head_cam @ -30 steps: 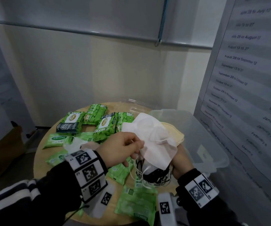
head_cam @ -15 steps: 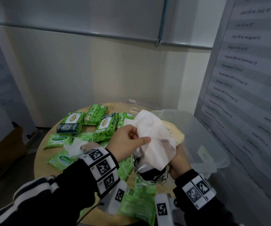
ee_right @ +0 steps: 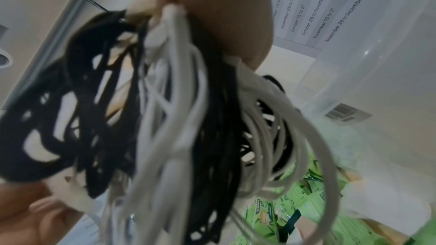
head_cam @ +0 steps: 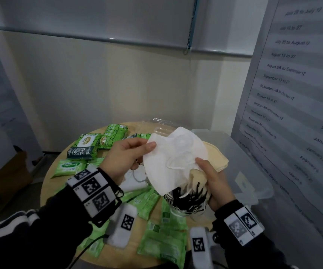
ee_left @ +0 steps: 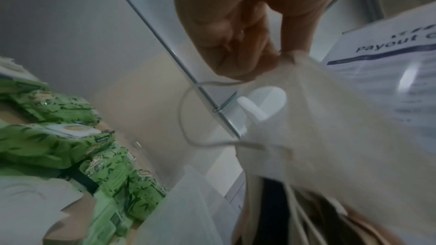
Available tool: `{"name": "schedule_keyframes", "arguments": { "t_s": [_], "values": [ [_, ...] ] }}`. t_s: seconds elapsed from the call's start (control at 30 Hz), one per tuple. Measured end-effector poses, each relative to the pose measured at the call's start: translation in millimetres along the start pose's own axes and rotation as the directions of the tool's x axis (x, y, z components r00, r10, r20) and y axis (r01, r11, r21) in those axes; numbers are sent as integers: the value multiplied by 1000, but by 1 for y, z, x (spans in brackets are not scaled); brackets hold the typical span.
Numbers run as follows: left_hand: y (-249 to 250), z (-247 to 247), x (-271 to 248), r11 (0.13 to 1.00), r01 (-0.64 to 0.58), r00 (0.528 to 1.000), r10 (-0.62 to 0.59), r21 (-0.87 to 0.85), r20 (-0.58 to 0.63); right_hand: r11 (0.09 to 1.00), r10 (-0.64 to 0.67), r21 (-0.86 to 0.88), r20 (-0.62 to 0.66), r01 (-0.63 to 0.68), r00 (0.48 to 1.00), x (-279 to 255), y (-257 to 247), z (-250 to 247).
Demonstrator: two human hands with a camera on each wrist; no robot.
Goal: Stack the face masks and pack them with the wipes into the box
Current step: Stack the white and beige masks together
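The white mask [head_cam: 173, 162] that I hold up hides most of the stack [head_cam: 215, 158] behind it; I cannot count the masks there. It also covers the fingers of my right hand [head_cam: 212, 179], only the thumb shows. In the right wrist view the ear loops [ee_right: 165, 118] are blurred and fill the picture, so the masks themselves are not visible. The near edge of the table [head_cam: 46, 183] is hidden by my sleeves, and some wipes packs [head_cam: 162, 247] there are partly covered. The labels on the near packs are too blurred to read. The box [head_cam: 253, 191] is cut by my right arm; its inside cannot be seen clearly.
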State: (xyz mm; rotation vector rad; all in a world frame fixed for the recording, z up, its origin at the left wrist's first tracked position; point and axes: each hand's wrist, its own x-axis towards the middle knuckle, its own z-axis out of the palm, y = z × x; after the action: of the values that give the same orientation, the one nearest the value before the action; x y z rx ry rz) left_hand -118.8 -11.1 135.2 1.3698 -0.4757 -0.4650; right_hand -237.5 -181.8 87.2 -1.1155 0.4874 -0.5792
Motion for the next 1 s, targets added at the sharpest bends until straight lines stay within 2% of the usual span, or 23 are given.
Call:
{"name": "schedule_keyframes", "arguments": {
  "t_s": [0.1, 0.2, 0.27, 0.33, 0.4, 0.47, 0.53, 0.6, 0.67, 0.73, 0.8, 0.87, 1.0],
  "values": [
    [5, -6, 1, 995, 7, 995, 2, -99, 96, 1000, 5, 17, 4, -5, 1000, 1, 1, 1],
    [5, -11, 4, 972, -14, 977, 63, -234, 204, 1000, -1, 16, 23, 0, 1000, 1, 3, 1],
    [6, -14, 7, 952, -12, 968, 88, -305, 235, 1000, 6, 8, 25, -6, 1000, 2, 3, 1],
    [12, -15, 9, 959, -7, 971, 74, -283, 227, 1000, 7, 9, 24, -7, 1000, 3, 3, -1],
    [19, -15, 9, 991, -63, 979, 85, -121, 186, 1000, -3, 9, 26, 3, 1000, 3, 2, -3],
    [27, -16, 7, 973, -197, 972, 178, 120, 155, 1000, -6, 17, 28, 5, 1000, 4, 1, -5],
    [37, -22, 5, 868, -354, 934, 306, 348, 185, 1000, -3, 29, 24, 3, 1000, 4, 2, -7],
    [50, -30, 3, 717, -449, 893, 385, 533, 234, 999, 1, 32, 21, -2, 1000, 5, 3, -8],
    [62, -37, 2, 586, -487, 871, 387, 647, 304, 999, 12, 34, 24, -12, 1000, 6, 6, -9],
    [66, -40, 1, 472, -498, 865, 331, 727, 377, 999, 16, 38, 31, -18, 999, 7, 7, -8],
    [64, -41, 3, 486, -490, 870, 229, 724, 436, 999, 20, 40, 37, -21, 999, 7, 8, -7],
    [59, -41, 6, 575, -485, 856, 158, 659, 493, 999, 17, 33, 45, -18, 999, 7, 8, -7],
    [52, -39, 8, 695, -485, 827, 168, 530, 536, 1000, 7, 13, 29, -7, 1000, 7, 7, -7]
  ]
}}
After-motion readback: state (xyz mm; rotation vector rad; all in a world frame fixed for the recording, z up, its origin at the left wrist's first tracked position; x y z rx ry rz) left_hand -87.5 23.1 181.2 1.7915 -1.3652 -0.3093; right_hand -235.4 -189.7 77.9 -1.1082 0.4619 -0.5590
